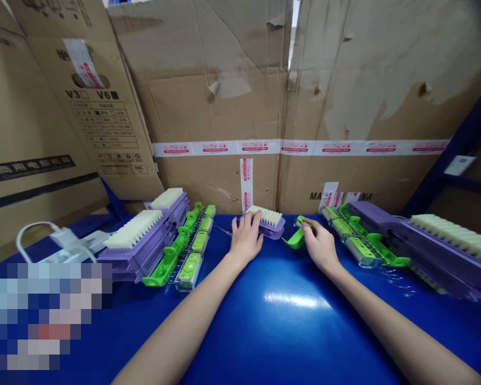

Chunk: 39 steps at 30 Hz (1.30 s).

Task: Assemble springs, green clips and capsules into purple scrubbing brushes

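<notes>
My left hand [245, 235] reaches to the back middle of the blue table, its fingers spread over the left end of a purple brush [271, 226] with cream bristles facing up. Just right of that brush, my right hand [319, 243] has its fingers closed on a curved green part [296, 239]. A small clear and green piece [300, 220] is by the right fingertips, partly hidden. A thin screwdriver-like tool [223, 230] lies left of my left hand.
Purple brushes [134, 235] with green strips [178, 247] and clear-cased pieces [190, 267] line the left. More purple brushes [457, 240] and green strips [379, 246] are at right. Cardboard [220, 107] stands behind the blue table [280, 337]. A white power strip [72, 246] sits far left.
</notes>
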Available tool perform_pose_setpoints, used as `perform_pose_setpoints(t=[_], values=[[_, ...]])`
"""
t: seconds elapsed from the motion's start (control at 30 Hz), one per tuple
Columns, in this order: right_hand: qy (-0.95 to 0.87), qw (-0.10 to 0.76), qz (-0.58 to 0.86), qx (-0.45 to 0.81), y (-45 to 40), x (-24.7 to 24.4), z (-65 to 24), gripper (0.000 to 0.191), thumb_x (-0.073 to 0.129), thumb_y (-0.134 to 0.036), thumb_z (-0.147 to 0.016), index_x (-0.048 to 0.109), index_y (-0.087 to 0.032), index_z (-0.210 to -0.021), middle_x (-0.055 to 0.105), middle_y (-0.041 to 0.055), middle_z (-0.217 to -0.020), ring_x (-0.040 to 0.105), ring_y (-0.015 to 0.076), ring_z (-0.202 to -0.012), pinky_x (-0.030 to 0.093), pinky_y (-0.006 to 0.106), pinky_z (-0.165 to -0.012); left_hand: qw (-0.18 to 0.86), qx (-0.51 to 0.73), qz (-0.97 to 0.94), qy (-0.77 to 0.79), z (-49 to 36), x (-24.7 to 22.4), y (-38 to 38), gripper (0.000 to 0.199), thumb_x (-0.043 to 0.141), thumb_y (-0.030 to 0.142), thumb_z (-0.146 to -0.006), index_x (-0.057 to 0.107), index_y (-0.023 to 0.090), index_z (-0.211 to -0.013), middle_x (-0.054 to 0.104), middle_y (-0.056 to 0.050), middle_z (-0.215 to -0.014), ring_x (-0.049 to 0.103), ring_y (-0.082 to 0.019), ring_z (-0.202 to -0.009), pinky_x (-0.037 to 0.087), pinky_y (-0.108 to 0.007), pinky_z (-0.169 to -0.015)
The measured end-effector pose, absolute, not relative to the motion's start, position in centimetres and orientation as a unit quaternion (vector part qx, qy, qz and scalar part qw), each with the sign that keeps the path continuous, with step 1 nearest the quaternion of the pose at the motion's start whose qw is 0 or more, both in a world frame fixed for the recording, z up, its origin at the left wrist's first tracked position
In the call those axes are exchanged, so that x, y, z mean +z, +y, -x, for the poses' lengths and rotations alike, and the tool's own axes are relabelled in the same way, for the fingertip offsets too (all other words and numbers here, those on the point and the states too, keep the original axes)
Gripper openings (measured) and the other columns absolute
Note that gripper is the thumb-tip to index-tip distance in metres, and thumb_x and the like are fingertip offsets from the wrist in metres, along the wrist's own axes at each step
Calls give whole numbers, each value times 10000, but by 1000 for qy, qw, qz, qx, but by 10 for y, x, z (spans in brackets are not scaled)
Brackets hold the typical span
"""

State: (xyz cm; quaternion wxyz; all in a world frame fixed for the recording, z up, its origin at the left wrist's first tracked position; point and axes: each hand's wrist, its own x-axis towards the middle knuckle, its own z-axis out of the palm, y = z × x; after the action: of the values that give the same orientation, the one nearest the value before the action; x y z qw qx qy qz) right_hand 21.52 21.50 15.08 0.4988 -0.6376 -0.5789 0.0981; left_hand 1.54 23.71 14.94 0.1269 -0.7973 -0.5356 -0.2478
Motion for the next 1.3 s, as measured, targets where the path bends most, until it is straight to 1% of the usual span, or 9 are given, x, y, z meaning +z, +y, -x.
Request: perform_pose_setpoints(t=[0.3,0.5,0.63,0.73,0.83,0.93,1.03,1.1,1.3], values=[[-604,460,637,138,216,147,-213,475,398,-479,-800,620,-163,-1077,669,68,-815,619,220,-760,463,339,-726,151,-243,803,-523,-16,154,233,465,528,253,-815,410,200,-1262,457,-130,-1189,435,-268,-1092,351,-410,-924],[-595,450,645,165,218,146,-215,485,400,-480,-809,588,-168,-1129,657,61,-790,617,207,-717,463,325,-684,179,-254,804,-507,-16,151,235,402,537,292,-815,442,183,-1191,418,-154,-1296,354,-297,-1244,260,-477,-1036],[-591,450,647,170,219,146,-216,495,407,-486,-811,577,-163,-1146,656,68,-812,616,208,-734,460,328,-694,160,-254,815,-496,-14,147,239,405,547,275,-811,419,157,-1177,380,-157,-1370,295,-282,-1313,202,-476,-1087],[-593,452,645,169,219,145,-217,499,407,-485,-813,576,-155,-1147,655,71,-813,614,206,-726,459,326,-692,144,-260,819,-491,-14,146,240,391,566,266,-801,424,161,-1150,395,-151,-1362,300,-277,-1310,210,-481,-1085],[-594,448,646,169,222,143,-217,492,404,-482,-820,571,-162,-1153,656,69,-831,611,196,-702,459,320,-678,127,-269,825,-481,-13,147,240,397,579,262,-793,425,159,-1144,416,-157,-1330,329,-271,-1286,282,-450,-1052],[-595,445,649,165,226,139,-217,466,415,-487,-822,575,-190,-1144,660,60,-840,609,185,-684,464,309,-661,124,-281,826,-472,-13,149,240,474,607,308,-767,417,167,-1178,438,-157,-1296,363,-283,-1256,281,-478,-1046],[-594,448,648,161,230,135,-217,443,426,-500,-821,583,-220,-1127,666,50,-848,607,180,-677,468,302,-648,150,-284,832,-453,-13,153,242,662,655,432,-705,393,163,-1249,436,-169,-1302,363,-319,-1255,151,-546,-1088],[-593,445,651,164,232,134,-217,439,425,-508,-821,580,-234,-1128,668,47,-864,606,181,-677,469,304,-641,162,-268,846,-431,-13,158,245,794,671,520,-657,371,152,-1293,408,-185,-1337,324,-336,-1289,90,-544,-1102],[-593,419,667,167,235,135,-217,428,424,-505,-822,577,-250,-1130,672,45,-877,606,196,-699,462,325,-656,122,-183,903,-368,-19,176,265,1013,664,656,-565,307,141,-1362,343,-189,-1417,232,-335,-1353,100,-497,-1108]])
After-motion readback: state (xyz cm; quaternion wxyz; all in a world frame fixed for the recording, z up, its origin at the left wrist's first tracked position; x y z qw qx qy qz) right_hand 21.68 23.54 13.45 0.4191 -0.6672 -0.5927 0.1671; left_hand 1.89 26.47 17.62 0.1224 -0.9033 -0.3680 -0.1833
